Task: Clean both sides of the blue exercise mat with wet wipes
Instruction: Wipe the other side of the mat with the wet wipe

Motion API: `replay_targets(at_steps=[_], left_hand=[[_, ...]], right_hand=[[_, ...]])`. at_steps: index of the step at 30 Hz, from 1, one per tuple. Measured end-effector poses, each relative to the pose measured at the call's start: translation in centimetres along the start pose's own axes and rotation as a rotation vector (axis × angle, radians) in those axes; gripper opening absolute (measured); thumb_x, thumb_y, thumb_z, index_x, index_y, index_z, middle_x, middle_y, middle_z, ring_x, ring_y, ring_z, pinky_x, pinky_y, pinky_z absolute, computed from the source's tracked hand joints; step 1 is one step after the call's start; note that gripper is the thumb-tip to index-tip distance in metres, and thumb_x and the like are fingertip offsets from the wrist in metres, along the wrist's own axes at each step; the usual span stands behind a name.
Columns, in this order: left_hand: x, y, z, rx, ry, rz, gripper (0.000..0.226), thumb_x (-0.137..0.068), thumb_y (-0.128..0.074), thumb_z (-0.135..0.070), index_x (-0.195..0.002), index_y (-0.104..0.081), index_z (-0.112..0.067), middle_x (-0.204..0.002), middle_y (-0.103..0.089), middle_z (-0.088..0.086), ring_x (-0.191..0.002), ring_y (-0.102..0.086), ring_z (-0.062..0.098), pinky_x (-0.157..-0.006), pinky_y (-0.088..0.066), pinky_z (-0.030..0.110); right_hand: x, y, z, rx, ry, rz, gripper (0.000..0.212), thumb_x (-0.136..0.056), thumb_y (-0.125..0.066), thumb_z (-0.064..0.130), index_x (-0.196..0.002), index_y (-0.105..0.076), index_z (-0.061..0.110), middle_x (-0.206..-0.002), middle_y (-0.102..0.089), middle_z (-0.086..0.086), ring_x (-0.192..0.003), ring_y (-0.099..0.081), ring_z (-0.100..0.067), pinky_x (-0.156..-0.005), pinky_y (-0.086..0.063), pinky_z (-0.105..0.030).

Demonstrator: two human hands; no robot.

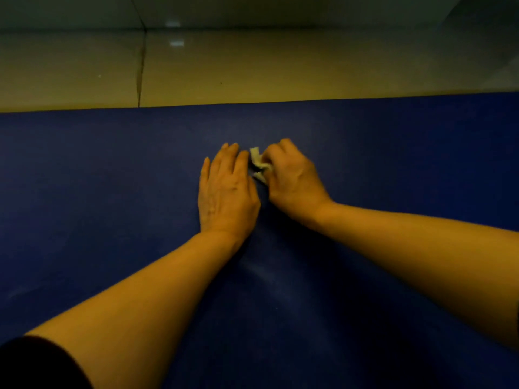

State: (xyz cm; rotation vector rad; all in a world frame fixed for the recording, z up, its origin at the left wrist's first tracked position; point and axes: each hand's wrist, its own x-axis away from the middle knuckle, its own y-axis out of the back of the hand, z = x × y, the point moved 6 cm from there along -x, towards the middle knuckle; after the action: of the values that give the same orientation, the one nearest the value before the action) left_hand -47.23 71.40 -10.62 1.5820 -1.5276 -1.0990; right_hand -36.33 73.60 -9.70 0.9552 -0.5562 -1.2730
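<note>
Head view: blue mat [112, 192] spread across the floor [252, 68]. Left hand [226, 192] lies flat, pinning it; right hand [292, 178], at its three o'clock, bunches a wet wipe [258, 164] to scrub.

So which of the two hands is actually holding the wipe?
The right hand: its fingers curl around the crumpled wet wipe. The left hand lies flat on the blue exercise mat.

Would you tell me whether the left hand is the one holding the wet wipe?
No, the right hand grips the crumpled wipe, while the left hand lies flat on the blue mat.
</note>
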Motion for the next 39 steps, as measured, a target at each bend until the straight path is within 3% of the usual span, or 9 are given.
replay_targets(at_steps=[6, 10, 13, 16, 19, 27, 31, 35, 39], left_hand=[[-3.6, -0.8, 0.4, -0.034, -0.003, 0.022, 0.048, -0.102, -0.037, -0.013, -0.149, -0.03, -0.007, -0.158, -0.024, 0.008, -0.149, -0.012, 0.02, -0.12, -0.001, 0.034], [-5.9, -1.8, -0.5, -0.008, 0.003, 0.018, 0.049, -0.101, -0.035, -0.012, -0.15, -0.028, -0.006, -0.159, -0.023, 0.008, -0.149, -0.011, 0.018, -0.119, 0.0, 0.032], [-5.9, -2.5, -0.6, 0.02, -0.002, -0.051, 0.047, -0.099, -0.036, -0.01, -0.146, -0.035, -0.002, -0.154, -0.033, 0.013, -0.146, -0.021, 0.022, -0.12, -0.005, 0.035], [-5.6, -2.6, -0.5, 0.028, 0.004, -0.131, 0.047, -0.096, -0.039, -0.008, -0.142, -0.042, -0.001, -0.149, -0.041, 0.015, -0.143, -0.031, 0.026, -0.119, -0.011, 0.036], [-5.6, -2.7, -0.6, 0.02, 0.004, -0.144, 0.047, -0.096, -0.037, -0.011, -0.142, -0.042, -0.001, -0.148, -0.042, 0.015, -0.142, -0.033, 0.026, -0.119, -0.015, 0.038], [-5.2, -2.1, -0.2, 0.136, 0.05, -0.243, 0.043, -0.095, -0.042, -0.004, -0.137, -0.046, 0.004, -0.142, -0.047, 0.02, -0.136, -0.041, 0.03, -0.116, -0.027, 0.04], [-5.3, -2.3, -1.0, 0.065, -0.075, -0.188, 0.043, -0.098, -0.041, -0.018, -0.137, -0.049, -0.002, -0.142, -0.05, 0.013, -0.136, -0.042, 0.025, -0.117, -0.024, 0.04], [-5.4, -2.9, -1.6, -0.017, -0.134, -0.095, 0.053, -0.099, -0.034, -0.039, -0.141, -0.047, -0.011, -0.147, -0.046, 0.005, -0.14, -0.036, 0.018, -0.118, -0.022, 0.042], [-5.4, -3.3, -1.5, -0.091, -0.159, -0.079, 0.054, -0.097, -0.037, -0.04, -0.143, -0.045, -0.012, -0.148, -0.044, 0.004, -0.141, -0.035, 0.018, -0.118, -0.023, 0.043]], right_hand=[[-4.0, 4.6, -7.3, 0.064, -0.462, -0.24, 0.032, -0.085, -0.066, 0.023, -0.107, -0.053, 0.004, -0.116, -0.049, -0.014, -0.096, -0.052, -0.027, -0.072, -0.034, -0.028], [-3.4, 0.8, -2.1, 0.029, -0.134, -0.198, 0.016, -0.088, -0.058, 0.014, -0.095, -0.059, 0.0, -0.102, -0.053, -0.02, -0.08, -0.055, -0.035, -0.065, -0.036, -0.033], [-3.8, 0.3, -1.9, -0.033, 0.001, -0.079, 0.021, -0.084, -0.055, 0.019, -0.084, -0.063, 0.0, -0.089, -0.056, -0.018, -0.071, -0.056, -0.03, -0.063, -0.04, -0.031], [-5.6, 3.6, -6.6, 0.042, -0.142, -0.232, 0.021, -0.085, -0.055, 0.019, -0.09, -0.065, 0.0, -0.097, -0.057, -0.018, -0.08, -0.055, -0.027, -0.064, -0.029, -0.02], [-6.0, 4.2, -8.6, 0.084, -0.335, -0.354, 0.017, -0.09, -0.053, 0.012, -0.093, -0.064, -0.001, -0.107, -0.054, -0.016, -0.084, -0.054, -0.024, -0.066, -0.034, -0.023], [-9.6, -0.2, -1.9, 0.01, 0.04, -0.134, 0.018, -0.088, -0.058, 0.016, -0.088, -0.066, 0.0, -0.1, -0.052, -0.012, -0.077, -0.055, -0.028, -0.063, -0.041, -0.033], [-10.0, 3.7, -7.9, 0.162, -0.122, -0.17, 0.025, -0.089, -0.061, 0.026, -0.091, -0.066, 0.001, -0.107, -0.052, -0.013, -0.087, -0.054, -0.029, -0.065, -0.028, -0.021], [-8.0, 7.1, -12.1, 0.229, -0.411, -0.34, 0.028, -0.093, -0.055, 0.022, -0.092, -0.063, -0.004, -0.113, -0.05, -0.015, -0.09, -0.054, -0.03, -0.069, -0.039, -0.028], [-8.2, 3.0, -6.4, 0.15, -0.158, -0.254, 0.019, -0.091, -0.057, 0.016, -0.088, -0.063, -0.002, -0.102, -0.052, -0.016, -0.078, -0.053, -0.031, -0.061, -0.033, -0.027]])
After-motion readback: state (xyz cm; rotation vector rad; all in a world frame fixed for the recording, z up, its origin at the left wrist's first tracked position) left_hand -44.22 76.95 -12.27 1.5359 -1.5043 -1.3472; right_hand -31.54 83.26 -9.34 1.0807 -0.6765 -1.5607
